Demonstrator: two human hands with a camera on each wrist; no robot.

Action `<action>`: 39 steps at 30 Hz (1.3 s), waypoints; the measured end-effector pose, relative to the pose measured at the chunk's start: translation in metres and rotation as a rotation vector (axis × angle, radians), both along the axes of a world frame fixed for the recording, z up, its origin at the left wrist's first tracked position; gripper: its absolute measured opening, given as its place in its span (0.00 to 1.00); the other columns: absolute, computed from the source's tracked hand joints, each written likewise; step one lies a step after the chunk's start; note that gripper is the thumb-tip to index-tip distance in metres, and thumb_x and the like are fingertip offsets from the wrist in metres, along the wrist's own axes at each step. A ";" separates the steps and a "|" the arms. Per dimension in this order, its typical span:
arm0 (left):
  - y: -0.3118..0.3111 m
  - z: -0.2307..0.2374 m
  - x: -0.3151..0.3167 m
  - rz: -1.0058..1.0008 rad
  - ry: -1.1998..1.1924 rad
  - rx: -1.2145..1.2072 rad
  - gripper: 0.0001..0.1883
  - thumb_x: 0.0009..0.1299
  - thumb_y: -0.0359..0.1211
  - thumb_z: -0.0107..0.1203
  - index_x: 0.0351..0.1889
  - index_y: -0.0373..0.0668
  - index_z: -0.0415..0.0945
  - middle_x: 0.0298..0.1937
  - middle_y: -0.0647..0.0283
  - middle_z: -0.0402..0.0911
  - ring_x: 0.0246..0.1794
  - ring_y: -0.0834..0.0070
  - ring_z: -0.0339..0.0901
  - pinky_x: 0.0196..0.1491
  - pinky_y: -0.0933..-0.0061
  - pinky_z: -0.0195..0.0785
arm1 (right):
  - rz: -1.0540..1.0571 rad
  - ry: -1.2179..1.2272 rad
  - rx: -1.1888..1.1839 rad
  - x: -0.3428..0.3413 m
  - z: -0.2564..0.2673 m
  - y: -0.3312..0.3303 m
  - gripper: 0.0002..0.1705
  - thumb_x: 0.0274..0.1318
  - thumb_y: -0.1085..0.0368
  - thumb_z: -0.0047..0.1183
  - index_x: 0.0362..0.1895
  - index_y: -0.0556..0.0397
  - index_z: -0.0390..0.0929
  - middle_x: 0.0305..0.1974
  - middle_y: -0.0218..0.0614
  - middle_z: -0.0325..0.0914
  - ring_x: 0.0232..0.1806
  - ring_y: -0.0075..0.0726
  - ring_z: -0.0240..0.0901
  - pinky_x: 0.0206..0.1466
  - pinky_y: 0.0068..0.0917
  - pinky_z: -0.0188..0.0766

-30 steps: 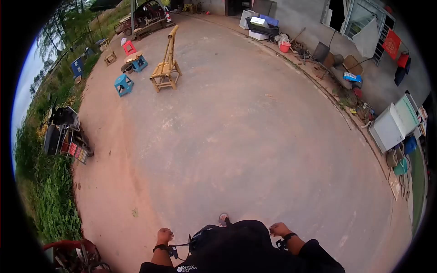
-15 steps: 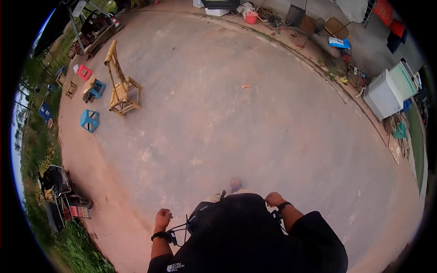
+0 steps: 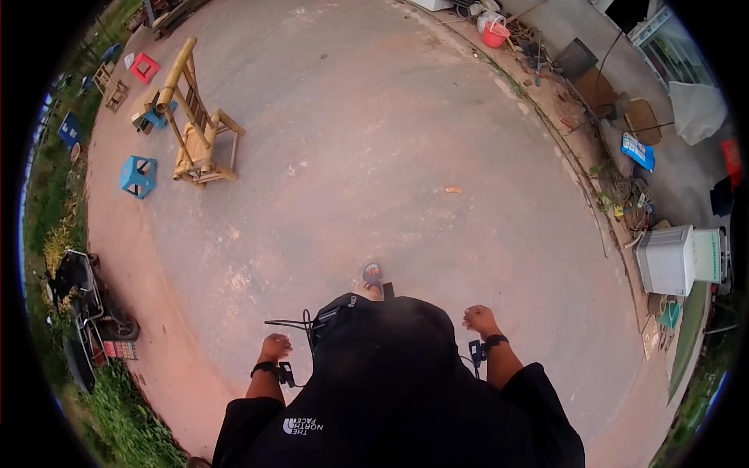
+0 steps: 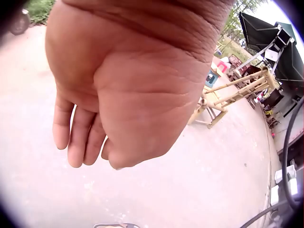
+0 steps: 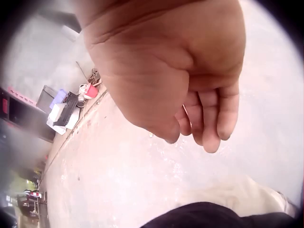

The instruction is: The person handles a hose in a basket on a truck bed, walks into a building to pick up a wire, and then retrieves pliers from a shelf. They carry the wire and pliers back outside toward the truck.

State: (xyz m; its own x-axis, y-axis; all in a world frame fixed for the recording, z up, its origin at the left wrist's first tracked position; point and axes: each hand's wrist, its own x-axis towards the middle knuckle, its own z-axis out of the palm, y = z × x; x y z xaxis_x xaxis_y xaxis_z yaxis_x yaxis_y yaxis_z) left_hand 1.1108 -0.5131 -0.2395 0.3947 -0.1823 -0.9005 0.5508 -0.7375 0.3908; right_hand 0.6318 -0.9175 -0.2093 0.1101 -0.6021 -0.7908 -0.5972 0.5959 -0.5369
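My left hand (image 3: pixel 275 348) hangs at the left of the black shirt (image 3: pixel 390 374), holding nothing; in the left wrist view its fingers (image 4: pixel 81 137) dangle loosely curled over the concrete. On the other side, my right hand (image 3: pixel 480 320) is also without anything in it, and the right wrist view shows its fingers (image 5: pixel 211 116) relaxed and slightly bent. A strapped camera sits at each wrist, with a black cable (image 3: pixel 287 322) by the left one. One sandalled foot (image 3: pixel 373 273) steps out ahead of the body. Neither hand touches an object.
A bamboo chair (image 3: pixel 204 148) stands ahead on the left, near a blue stool (image 3: pixel 139 177) and a red stool (image 3: pixel 145 68). A motorbike (image 3: pixel 90 312) is parked at the left edge. Along the right wall are a red bucket (image 3: pixel 495 33) and a white appliance (image 3: pixel 667 259).
The camera has moved forward over the concrete and tilted down, so the bamboo chair and stools appear nearer and farther left. Both hands swing beside the body and remain without objects.
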 end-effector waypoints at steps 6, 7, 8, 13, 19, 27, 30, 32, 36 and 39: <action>-0.280 0.072 0.173 -0.351 -0.629 -0.290 0.14 0.67 0.32 0.51 0.47 0.34 0.72 0.36 0.59 0.80 0.34 0.72 0.80 0.37 0.73 0.71 | 0.275 -0.156 -0.071 0.072 -0.032 -0.089 0.09 0.57 0.67 0.51 0.38 0.60 0.78 0.31 0.35 0.79 0.33 0.29 0.76 0.35 0.24 0.72; -0.325 0.093 0.189 -0.398 -0.657 -0.276 0.14 0.68 0.32 0.51 0.47 0.33 0.72 0.37 0.58 0.80 0.35 0.72 0.80 0.39 0.74 0.71 | 0.208 -0.196 0.034 0.102 -0.008 -0.117 0.11 0.57 0.66 0.51 0.39 0.61 0.78 0.33 0.35 0.80 0.37 0.28 0.74 0.40 0.24 0.70; -0.364 0.104 0.204 -0.391 -0.655 -0.271 0.14 0.67 0.32 0.51 0.47 0.33 0.72 0.37 0.58 0.80 0.36 0.72 0.80 0.40 0.74 0.71 | 0.248 -0.172 0.095 0.107 -0.026 -0.143 0.11 0.57 0.66 0.52 0.39 0.61 0.78 0.34 0.36 0.80 0.37 0.28 0.74 0.40 0.25 0.70; -0.462 0.099 0.246 -0.376 -0.666 -0.139 0.14 0.65 0.34 0.53 0.45 0.33 0.74 0.34 0.55 0.81 0.35 0.70 0.80 0.40 0.71 0.72 | 0.627 -0.171 -0.097 0.183 -0.019 -0.342 0.11 0.56 0.65 0.52 0.40 0.60 0.78 0.32 0.35 0.79 0.33 0.28 0.75 0.35 0.24 0.71; -0.502 0.099 0.258 0.159 -0.329 0.007 0.11 0.64 0.33 0.52 0.41 0.37 0.75 0.33 0.60 0.80 0.30 0.73 0.80 0.35 0.73 0.72 | 0.251 -0.028 -0.064 0.327 0.051 -0.640 0.11 0.59 0.63 0.51 0.43 0.54 0.74 0.32 0.33 0.77 0.28 0.25 0.75 0.29 0.21 0.71; -0.619 0.076 0.365 -0.295 -0.542 0.397 0.11 0.62 0.33 0.52 0.41 0.38 0.75 0.34 0.56 0.82 0.35 0.69 0.81 0.39 0.71 0.73 | 0.278 -0.106 -0.153 0.499 0.068 -0.866 0.15 0.60 0.61 0.51 0.48 0.55 0.73 0.36 0.34 0.78 0.32 0.25 0.76 0.33 0.20 0.71; -0.746 0.120 0.430 -0.334 -0.445 0.285 0.14 0.59 0.31 0.55 0.43 0.39 0.76 0.36 0.55 0.82 0.40 0.65 0.80 0.46 0.72 0.71 | 0.349 -0.016 0.001 0.531 0.057 -0.891 0.12 0.59 0.63 0.51 0.45 0.54 0.74 0.34 0.34 0.78 0.31 0.27 0.77 0.32 0.23 0.72; -0.833 0.145 0.468 -0.263 -0.307 -0.005 0.20 0.57 0.29 0.57 0.49 0.41 0.74 0.44 0.56 0.81 0.46 0.64 0.78 0.50 0.71 0.70 | 0.423 0.033 0.084 0.550 0.062 -0.907 0.11 0.58 0.64 0.50 0.44 0.52 0.75 0.34 0.33 0.78 0.32 0.28 0.77 0.36 0.26 0.72; -1.012 0.203 0.536 -0.163 -0.221 -0.466 0.31 0.54 0.26 0.59 0.60 0.44 0.67 0.52 0.58 0.77 0.53 0.65 0.74 0.54 0.67 0.68 | 0.426 0.041 0.119 0.587 0.063 -0.966 0.10 0.58 0.64 0.49 0.42 0.53 0.76 0.34 0.34 0.78 0.32 0.29 0.78 0.33 0.25 0.72; -1.096 0.200 0.591 -0.735 -0.209 -0.254 0.34 0.55 0.26 0.59 0.63 0.45 0.64 0.55 0.57 0.74 0.56 0.64 0.72 0.59 0.65 0.65 | 0.422 0.030 0.128 0.622 0.055 -1.045 0.10 0.57 0.64 0.49 0.41 0.53 0.76 0.33 0.34 0.78 0.32 0.29 0.78 0.33 0.25 0.72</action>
